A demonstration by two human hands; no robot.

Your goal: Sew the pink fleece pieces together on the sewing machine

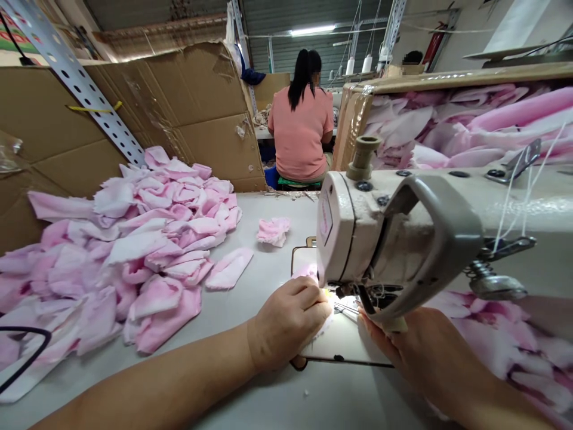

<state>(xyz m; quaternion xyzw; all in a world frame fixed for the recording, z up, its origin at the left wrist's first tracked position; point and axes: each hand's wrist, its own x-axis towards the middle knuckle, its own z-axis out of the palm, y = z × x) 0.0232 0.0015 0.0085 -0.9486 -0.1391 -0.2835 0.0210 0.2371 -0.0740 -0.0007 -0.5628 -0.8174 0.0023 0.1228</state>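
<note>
My left hand [293, 322] is closed on a piece of pink fabric [307, 272] at the needle area of the sewing machine [342, 233]. Part of that piece shows beyond my knuckles; the rest is hidden by the hand and the machine head. My right hand [423, 349] reaches in from the other side, partly behind the grey guard. Its fingers are closed on what look like thin metal tweezers [347, 308], with the tips pointing at the lit spot beside my left fingertips. The machine's lamp makes this spot very bright.
A large heap of pink-white fabric pieces [165, 239] covers the table's left side. Two loose pieces, one flat [230, 269] and one crumpled [274, 231], lie nearer the machine. More fabric [501, 334] lies right. Cardboard [179, 113] stands behind; a person [299, 131] sits beyond.
</note>
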